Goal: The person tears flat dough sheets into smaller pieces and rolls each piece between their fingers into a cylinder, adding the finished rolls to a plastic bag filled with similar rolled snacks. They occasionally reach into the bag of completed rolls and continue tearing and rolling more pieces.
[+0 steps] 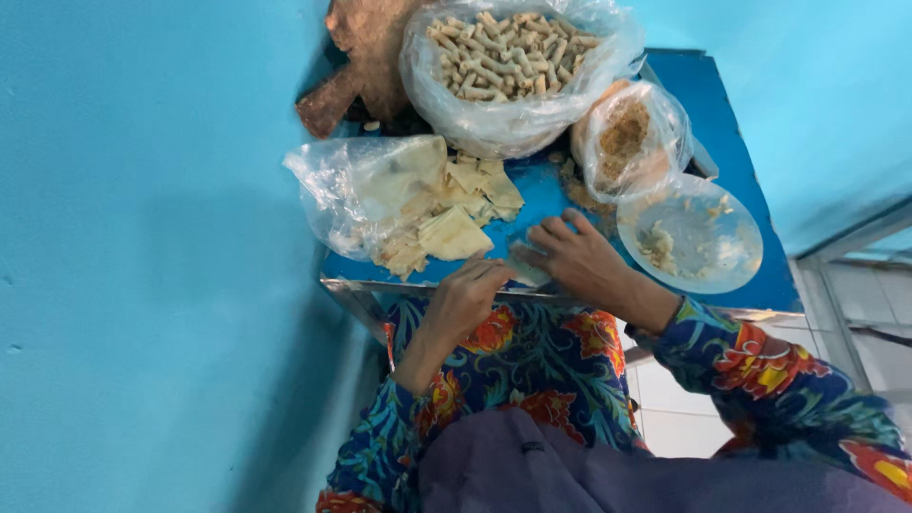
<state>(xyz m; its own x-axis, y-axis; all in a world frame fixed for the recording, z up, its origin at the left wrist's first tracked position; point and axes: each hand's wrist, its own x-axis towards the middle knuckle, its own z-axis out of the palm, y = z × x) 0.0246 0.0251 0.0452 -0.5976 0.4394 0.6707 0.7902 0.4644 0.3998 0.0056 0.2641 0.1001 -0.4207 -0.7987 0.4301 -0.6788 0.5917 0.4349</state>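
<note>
View from above of a person seated at a small blue table (741, 142) set against turquoise walls. The left hand (465, 294) and right hand (579, 258) meet at the near edge of the table over a small pale wrapper piece (525, 266); the left fingers curl inward and pinch its near side, while the right hand lies flat with fingers spread, pressing on its far side. Whether filling lies inside the wrapper cannot be told. Just beyond the left hand, toward the near left corner, an open clear plastic bag (347, 185) spills a stack of cut pastry sheets (454, 214) onto the table surface. At the far edge stands a large clear bag of finished rolled sticks (508, 52), tan and cylindrical, touching a smaller bag of brown crumbly filling (627, 138) to its right. Near the right edge, just beside the right hand, sits a pale blue plate (731, 261) bearing scraps of whitish paste. A brown wooden object (356, 57) rests at the far left corner, partly behind the large bag. Both forearms wear dark floral sleeves (750, 366).
</note>
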